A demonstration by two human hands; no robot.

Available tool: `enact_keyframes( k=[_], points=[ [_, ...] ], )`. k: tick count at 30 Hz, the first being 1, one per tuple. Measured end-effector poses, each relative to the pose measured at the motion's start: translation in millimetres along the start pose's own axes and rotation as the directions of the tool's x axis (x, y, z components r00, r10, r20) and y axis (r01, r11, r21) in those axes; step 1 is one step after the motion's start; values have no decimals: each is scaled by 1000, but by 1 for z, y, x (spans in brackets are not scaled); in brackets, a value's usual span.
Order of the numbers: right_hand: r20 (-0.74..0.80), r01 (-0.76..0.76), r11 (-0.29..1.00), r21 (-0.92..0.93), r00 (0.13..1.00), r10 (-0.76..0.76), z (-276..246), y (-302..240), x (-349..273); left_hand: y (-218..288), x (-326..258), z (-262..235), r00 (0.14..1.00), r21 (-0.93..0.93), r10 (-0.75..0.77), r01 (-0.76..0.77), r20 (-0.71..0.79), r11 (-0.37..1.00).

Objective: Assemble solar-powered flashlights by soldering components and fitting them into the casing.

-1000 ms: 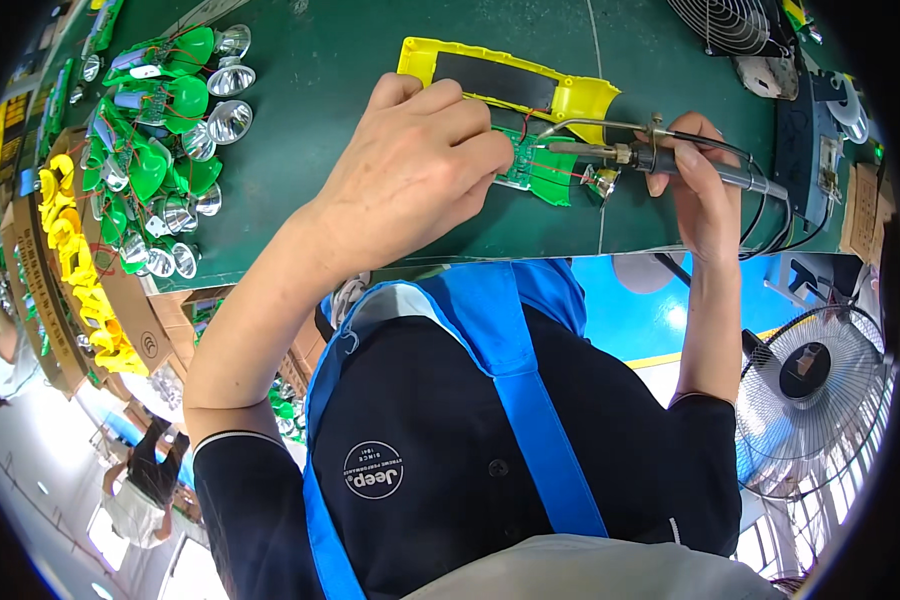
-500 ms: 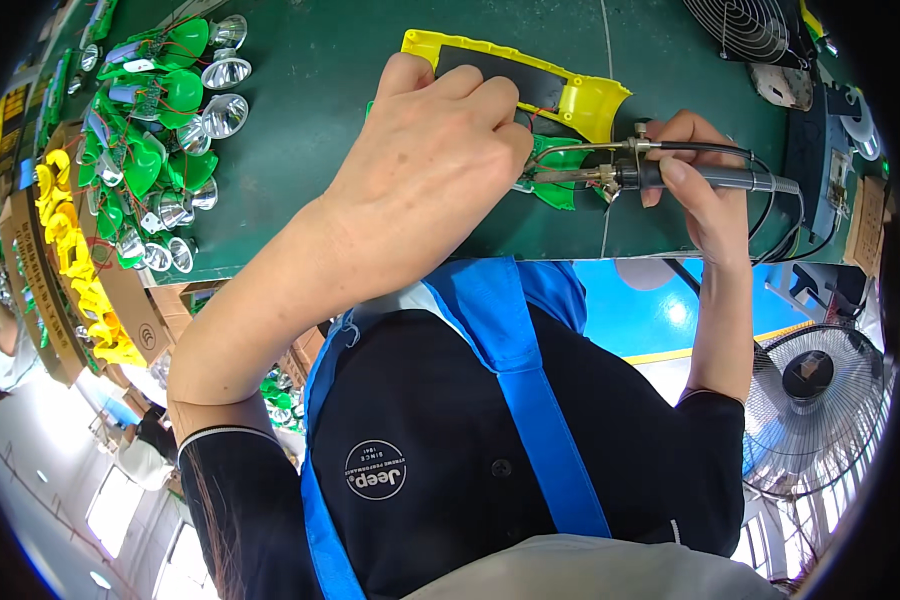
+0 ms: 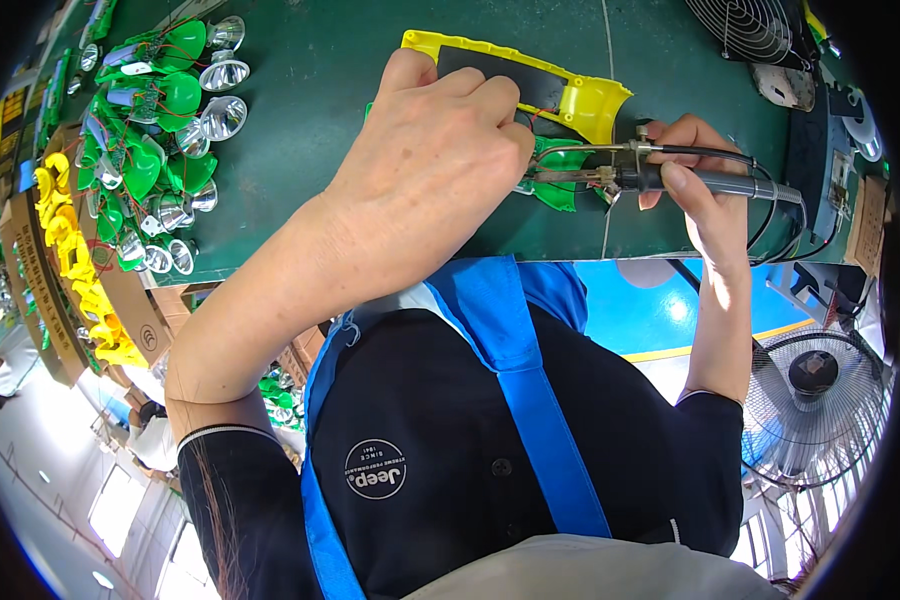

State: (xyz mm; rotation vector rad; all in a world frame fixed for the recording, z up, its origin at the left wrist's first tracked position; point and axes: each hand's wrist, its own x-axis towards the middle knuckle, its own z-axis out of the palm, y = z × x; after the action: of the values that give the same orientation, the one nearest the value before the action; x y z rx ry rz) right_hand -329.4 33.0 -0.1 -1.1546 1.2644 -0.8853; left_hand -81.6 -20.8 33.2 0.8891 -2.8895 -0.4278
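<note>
Head view shows me the right hand's grip [image 3: 712, 215] closed around a soldering tool [image 3: 635, 178], which points toward the left hand [image 3: 430, 160]. The left hand bends over a green lamp part [image 3: 560, 192]; its fingertips are hidden, so I cannot tell how far this grip is open or what it holds. The part lies on the dark green surface [image 3: 300, 100], beside a yellow shell [image 3: 595, 105].
</note>
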Motion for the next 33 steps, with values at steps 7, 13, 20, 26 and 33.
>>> enact_keyframes(
  k=[7, 13, 20, 26, 33],
  points=[
    [-36, 111, 988, 110, 993, -108, -12, 12, -13, 4, -3, 1, 1000, 3, 2, -2, 11, 1000],
    [-153, 230, 922, 310, 970, -191, -14, 36, -17, -10, 3, 3, 998, -222, -25, 39, 65, 974],
    [-182, 338, 839, 428, 941, -286, -20, 33, -7, -44, 47, -38, 962, -157, -214, 241, 170, 958],
    [-390, 445, 781, 439, 877, -281, -20, 42, -20, -42, -12, -5, 934, 50, 145, -136, -328, 989],
    [-517, 506, 760, 407, 814, -265, -15, 54, -15, -46, -39, 6, 895, -64, -76, 53, -439, 997]
  ],
)
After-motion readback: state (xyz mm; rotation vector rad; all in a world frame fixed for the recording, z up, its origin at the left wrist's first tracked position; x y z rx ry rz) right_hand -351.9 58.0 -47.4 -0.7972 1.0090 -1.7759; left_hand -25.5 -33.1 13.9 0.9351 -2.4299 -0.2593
